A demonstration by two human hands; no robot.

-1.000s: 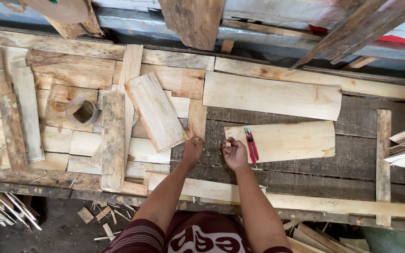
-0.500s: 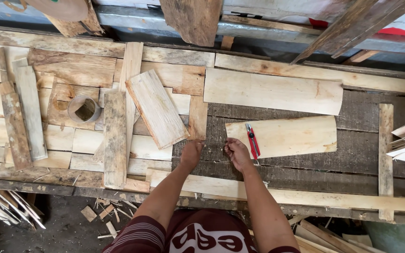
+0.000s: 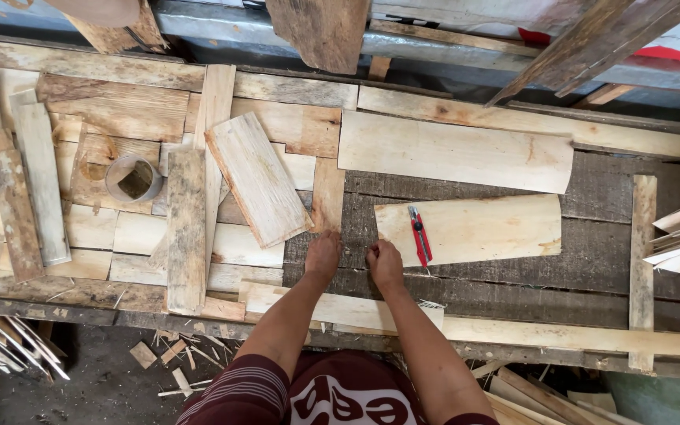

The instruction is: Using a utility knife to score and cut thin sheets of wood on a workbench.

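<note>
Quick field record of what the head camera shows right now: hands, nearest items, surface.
Left hand: resting on the dark plank, empty as far as visible
Right hand: on the same plank, beside the pale board; grasp unclear
Pale board: lies flat, right of the hands
Red cutter: lying on the pale board's left end
Ring: on boards, far left
Workbench: rough planks

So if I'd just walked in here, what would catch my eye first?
Probably the two bare hands, left hand and right hand, resting close together on the dark, weathered workbench near its front edge. Just right of them lies a red utility knife on a pale wooden board. To the left, the bench is covered with loose wood offcuts, with a short ring of tube sitting among them.
</note>
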